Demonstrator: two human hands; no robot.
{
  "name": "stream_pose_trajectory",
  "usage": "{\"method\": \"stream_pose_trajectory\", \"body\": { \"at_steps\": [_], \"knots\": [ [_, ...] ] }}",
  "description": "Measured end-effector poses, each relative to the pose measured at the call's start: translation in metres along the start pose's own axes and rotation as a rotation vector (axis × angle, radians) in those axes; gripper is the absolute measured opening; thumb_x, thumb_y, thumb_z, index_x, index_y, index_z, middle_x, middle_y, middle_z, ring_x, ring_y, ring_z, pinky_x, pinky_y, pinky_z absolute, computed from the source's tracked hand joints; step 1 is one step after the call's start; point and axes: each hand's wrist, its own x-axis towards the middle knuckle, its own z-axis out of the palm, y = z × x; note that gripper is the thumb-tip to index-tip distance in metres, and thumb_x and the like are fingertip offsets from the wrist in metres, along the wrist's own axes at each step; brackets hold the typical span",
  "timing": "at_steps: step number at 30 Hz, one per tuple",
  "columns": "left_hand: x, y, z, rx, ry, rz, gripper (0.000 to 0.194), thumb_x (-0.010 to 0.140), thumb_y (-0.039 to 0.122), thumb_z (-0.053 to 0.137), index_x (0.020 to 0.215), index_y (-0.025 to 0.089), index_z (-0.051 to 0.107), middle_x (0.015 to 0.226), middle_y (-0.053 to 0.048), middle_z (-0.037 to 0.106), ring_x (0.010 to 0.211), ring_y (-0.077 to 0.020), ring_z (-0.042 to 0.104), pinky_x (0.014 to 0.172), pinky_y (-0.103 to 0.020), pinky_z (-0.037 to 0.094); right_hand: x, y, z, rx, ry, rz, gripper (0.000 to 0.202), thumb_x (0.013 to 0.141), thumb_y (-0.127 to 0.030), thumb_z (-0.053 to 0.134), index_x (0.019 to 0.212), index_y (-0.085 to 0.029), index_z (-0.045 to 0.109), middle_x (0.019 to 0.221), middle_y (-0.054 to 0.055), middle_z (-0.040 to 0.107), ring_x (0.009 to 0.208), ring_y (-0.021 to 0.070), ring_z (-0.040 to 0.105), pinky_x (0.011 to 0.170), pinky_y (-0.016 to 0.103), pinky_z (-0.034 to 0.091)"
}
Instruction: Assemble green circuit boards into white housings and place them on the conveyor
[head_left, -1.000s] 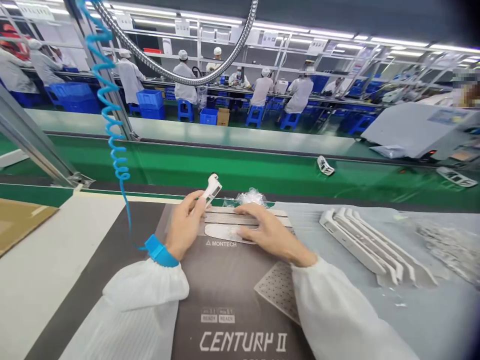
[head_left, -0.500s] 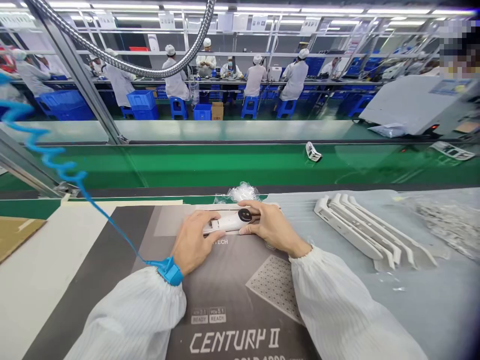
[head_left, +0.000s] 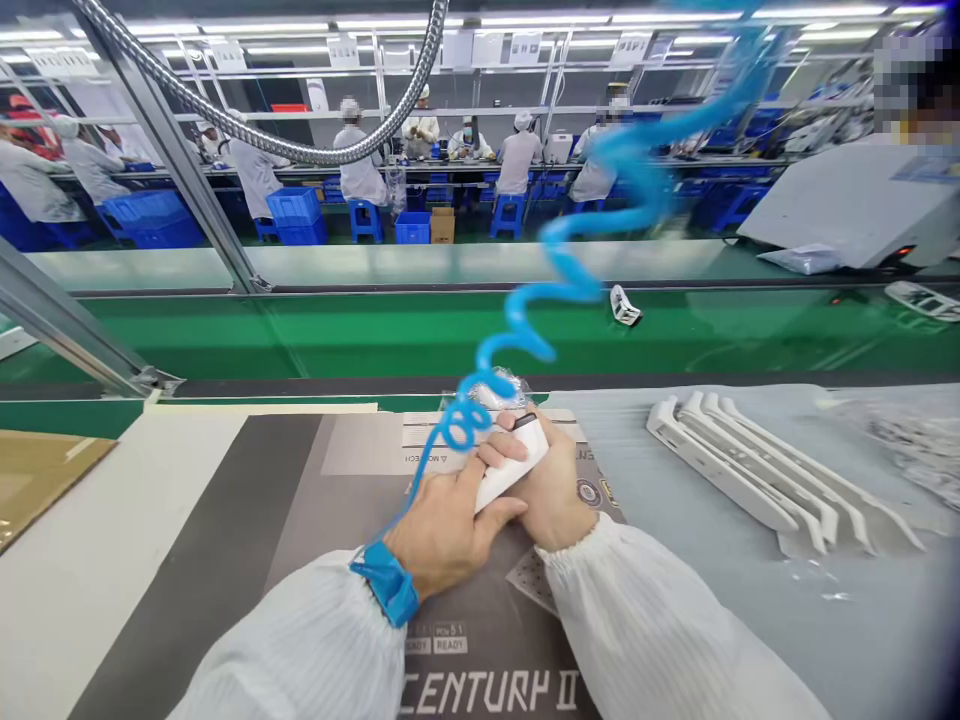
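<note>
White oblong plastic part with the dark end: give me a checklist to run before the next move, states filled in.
1. Part held: ok; left hand and right hand are both on it.
2. Blue wrist strap worn: ok; around the left wrist.
3. Blue coiled cord out of the sightline: not ok; it crosses mid-view.
4. Part's underside sound: cannot tell; it faces away.
5. White curved plastic pieces apart from the hands: ok; they lie on the grey sheet.
</note>
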Motion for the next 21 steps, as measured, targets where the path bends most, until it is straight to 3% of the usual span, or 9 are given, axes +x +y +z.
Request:
{"method": "stream_pose_trajectory", "body": {
  "at_steps": [1,3,6,9,11,14,16,19,21],
  "knots": [
    [0.0,-0.001,-0.002,0.059,-0.017,-0.008,0.056,0.092,0.059,0.045,0.128,0.018,0.056,0.092,-0.014,0.074,0.086,-0.034,0.07,0.076,-0.042,0.05,-0.002,-0.002,0.001,-0.005,-0.026,0.007,0.049,0.085,-0.066,0.047,0.063,-0.023,0.05,0.039,-0.007,0.03,0.041,0.014,0.041,0.051,0.031,0.044],
    [0.002,-0.008,-0.01,0.157,-0.005,-0.036,0.054,0.094,0.06,0.039,0.121,0.018,0.059,0.09,-0.014,0.074,0.084,-0.0347,0.07,0.074,-0.043,0.049,-0.003,-0.008,0.002,-0.065,-0.093,0.022,0.049,0.087,-0.067,0.045,0.068,-0.022,0.054,0.046,-0.005,0.041,0.05,0.0158,0.05,0.057,0.033,0.047],
    [0.006,-0.022,-0.02,0.253,0.131,-0.106,0.048,0.094,0.057,0.042,0.118,0.02,0.059,0.1,-0.014,0.073,0.091,-0.0342,0.069,0.078,-0.043,0.048,-0.003,-0.009,0.003,-0.157,-0.177,0.001,0.046,0.088,-0.066,0.048,0.083,-0.023,0.06,0.077,0.0,0.063,0.084,0.0191,0.064,0.085,0.037,0.051],
    [0.008,-0.029,-0.023,0.2,0.284,-0.074,0.044,0.094,0.048,0.049,0.128,0.022,0.052,0.123,-0.012,0.067,0.109,-0.031,0.063,0.089,-0.041,0.046,-0.002,-0.001,0.004,-0.168,-0.256,-0.058,0.04,0.088,-0.063,0.052,0.095,-0.025,0.062,0.099,0.001,0.066,0.103,0.0185,0.061,0.1,0.038,0.046],
    [0.008,-0.029,-0.023,0.133,0.272,-0.079,0.043,0.095,0.046,0.047,0.131,0.023,0.05,0.126,-0.01,0.066,0.11,-0.0294,0.063,0.085,-0.038,0.046,-0.002,0.005,0.005,-0.172,-0.294,-0.037,0.041,0.09,-0.062,0.05,0.102,-0.025,0.062,0.102,0.002,0.066,0.103,0.0186,0.061,0.098,0.038,0.046],
    [0.006,-0.024,-0.023,0.127,0.184,-0.134,0.045,0.097,0.051,0.042,0.134,0.027,0.047,0.12,-0.008,0.069,0.099,-0.0301,0.068,0.073,-0.035,0.046,-0.003,0.013,0.006,-0.201,-0.273,0.013,0.043,0.091,-0.062,0.048,0.103,-0.023,0.062,0.097,0.003,0.066,0.095,0.0183,0.062,0.089,0.036,0.05],
    [0.004,-0.019,-0.023,0.197,0.141,-0.128,0.051,0.094,0.057,0.043,0.136,0.028,0.045,0.114,-0.008,0.071,0.094,-0.032,0.069,0.071,-0.035,0.045,-0.003,0.015,0.006,-0.172,-0.187,0.017,0.044,0.089,-0.064,0.05,0.091,-0.022,0.062,0.081,0.001,0.065,0.08,0.0169,0.062,0.076,0.032,0.052],
    [0.001,-0.007,-0.018,0.279,0.02,-0.062,0.059,0.089,0.068,0.044,0.129,0.025,0.05,0.097,-0.009,0.074,0.086,-0.0347,0.07,0.07,-0.036,0.044,-0.004,0.015,0.003,-0.086,-0.004,0.024,0.052,0.086,-0.068,0.05,0.062,-0.021,0.053,0.047,-0.003,0.047,0.051,0.0148,0.052,0.053,0.028,0.046],
    [0.001,0.001,-0.015,0.27,-0.049,-0.039,0.064,0.085,0.072,0.045,0.125,0.022,0.052,0.088,-0.01,0.074,0.082,-0.0357,0.07,0.071,-0.037,0.045,-0.004,0.011,0.001,-0.069,0.041,0.064,0.058,0.086,-0.068,0.047,0.052,-0.022,0.046,0.036,-0.004,0.034,0.042,0.0145,0.045,0.047,0.027,0.041]
  ]
}}
